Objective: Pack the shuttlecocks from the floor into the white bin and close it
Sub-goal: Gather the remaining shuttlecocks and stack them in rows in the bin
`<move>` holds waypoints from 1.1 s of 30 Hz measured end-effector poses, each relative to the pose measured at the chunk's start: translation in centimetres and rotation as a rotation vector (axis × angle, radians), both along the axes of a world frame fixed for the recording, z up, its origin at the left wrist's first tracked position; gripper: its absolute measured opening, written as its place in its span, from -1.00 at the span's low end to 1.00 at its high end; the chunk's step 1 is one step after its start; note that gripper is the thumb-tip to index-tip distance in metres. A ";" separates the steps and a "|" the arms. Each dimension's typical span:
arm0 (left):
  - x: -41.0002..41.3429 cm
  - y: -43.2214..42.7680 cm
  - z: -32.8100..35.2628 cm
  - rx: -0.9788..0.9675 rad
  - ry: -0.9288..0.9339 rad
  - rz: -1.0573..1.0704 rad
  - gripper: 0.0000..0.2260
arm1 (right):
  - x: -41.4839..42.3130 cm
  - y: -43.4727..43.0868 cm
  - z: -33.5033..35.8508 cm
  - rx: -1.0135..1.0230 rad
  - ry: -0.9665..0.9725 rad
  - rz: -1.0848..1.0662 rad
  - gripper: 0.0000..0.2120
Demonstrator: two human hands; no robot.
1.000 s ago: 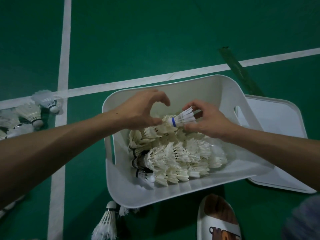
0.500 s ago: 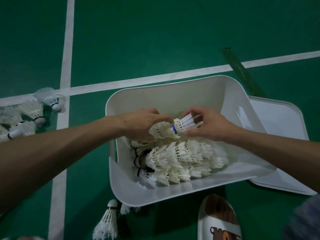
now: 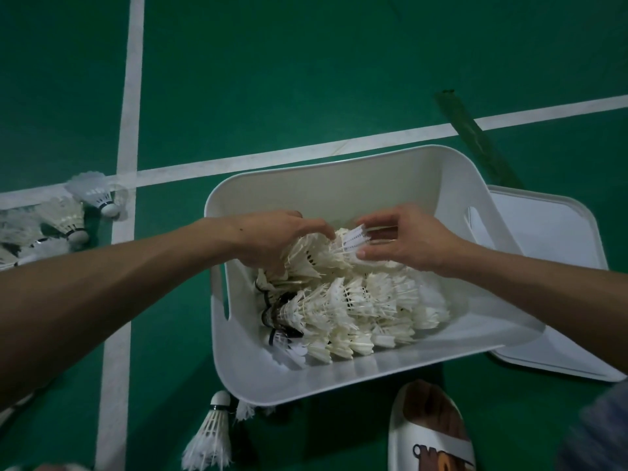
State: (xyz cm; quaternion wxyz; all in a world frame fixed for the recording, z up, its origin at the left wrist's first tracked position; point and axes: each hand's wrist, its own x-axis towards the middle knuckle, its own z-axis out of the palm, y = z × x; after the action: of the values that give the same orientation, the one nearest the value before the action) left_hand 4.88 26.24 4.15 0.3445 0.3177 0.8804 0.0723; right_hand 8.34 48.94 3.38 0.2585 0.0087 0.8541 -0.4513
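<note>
The white bin (image 3: 326,185) stands on the green court floor, with several rows of nested white shuttlecocks (image 3: 360,307) lying inside. My left hand (image 3: 272,239) grips the left end of the top row of shuttlecocks (image 3: 306,256). My right hand (image 3: 404,239) pinches a single shuttlecock (image 3: 353,237) by its feathers, its nose pushed into that row. More shuttlecocks (image 3: 68,219) lie loose on the floor at the left, and one shuttlecock (image 3: 212,433) lies below the bin. The bin's lid (image 3: 543,232) lies flat to the right, partly under the bin.
White court lines (image 3: 129,96) cross the floor. A strip of green tape (image 3: 472,134) runs beyond the bin. A white slipper on a foot (image 3: 428,433) sits just below the bin's near edge.
Both hands dropped lower into the bin. The single shuttlecock slid left into the top row, hiding its blue band, and my left hand closed round that row.
</note>
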 end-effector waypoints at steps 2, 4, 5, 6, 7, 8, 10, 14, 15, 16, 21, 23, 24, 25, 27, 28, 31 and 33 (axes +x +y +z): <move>-0.1 0.0 0.1 -0.011 0.019 -0.010 -0.22 | -0.2 -0.8 0.0 -0.002 0.015 -0.042 -0.45; -0.2 -0.1 0.1 -0.016 0.024 -0.009 -0.23 | -0.4 -1.3 0.1 0.032 0.046 -0.046 -0.44; -0.2 -0.1 0.0 -0.017 0.026 -0.011 -0.23 | -0.5 -1.4 0.0 0.052 0.056 -0.038 -0.44; -0.2 -0.1 0.0 -0.015 0.025 -0.016 -0.23 | -0.5 -1.4 -0.1 0.063 0.059 -0.033 -0.44; -0.2 0.0 -0.1 -0.011 0.023 -0.020 -0.23 | -0.5 -1.3 -0.2 0.071 0.058 -0.029 -0.44; -0.2 0.1 -0.1 -0.006 0.019 -0.024 -0.23 | -0.4 -1.1 -0.3 0.083 0.056 -0.019 -0.44; -0.2 0.3 -0.2 0.006 0.009 -0.023 -0.23 | -0.2 -0.9 -0.4 0.132 0.052 0.029 -0.47; -0.2 0.1 -0.4 0.023 0.020 -0.012 -0.19 | -0.3 -0.7 0.7 0.251 0.072 0.138 -0.37; -0.2 0.0 -0.4 0.029 0.028 -0.003 -0.18 | -0.3 -0.9 1.2 0.291 0.093 0.165 -0.31; -0.1 -0.1 -0.3 0.041 0.036 0.008 -0.19 | -0.3 -1.1 1.7 0.340 0.126 0.196 -0.28; 0.3 -0.6 1.9 0.099 0.158 0.075 -0.38 | -0.4 -2.5 4.5 0.527 0.349 0.326 -0.39; 0.6 -1.2 3.6 0.134 0.237 0.079 -0.48 | -0.6 -3.6 6.1 0.568 0.439 0.409 -0.44; 0.9 -1.8 4.6 0.150 0.272 0.078 -0.51 | -0.9 -4.4 7.1 0.580 0.479 0.444 -0.45; 1.1 -2.6 5.6 0.162 0.296 0.082 -0.54 | -1.2 -5.2 8.2 0.586 0.518 0.474 -0.47; 1.5 -4.7 7.5 0.167 0.314 0.115 -0.57 | -2.1 -7.3 10.5 0.567 0.584 0.528 -0.49; 1.6 -6.0 8.4 0.162 0.320 0.147 -0.57 | -2.7 -8.6 11.6 0.545 0.608 0.550 -0.51; 1.7 -10.2 10.0 0.126 0.313 0.301 -0.54 | -4.6 -13.2 13.7 0.479 0.650 0.608 -0.54; 1.5 -13.2 10.2 0.094 0.297 0.406 -0.51 | -5.9 -16.8 13.7 0.468 0.676 0.655 -0.54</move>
State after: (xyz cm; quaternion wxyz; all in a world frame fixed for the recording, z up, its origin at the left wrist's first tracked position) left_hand 6.35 13.01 14.39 0.1746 0.1570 0.9629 0.1332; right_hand 2.44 32.13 17.12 0.0871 -0.3474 0.9258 -0.1214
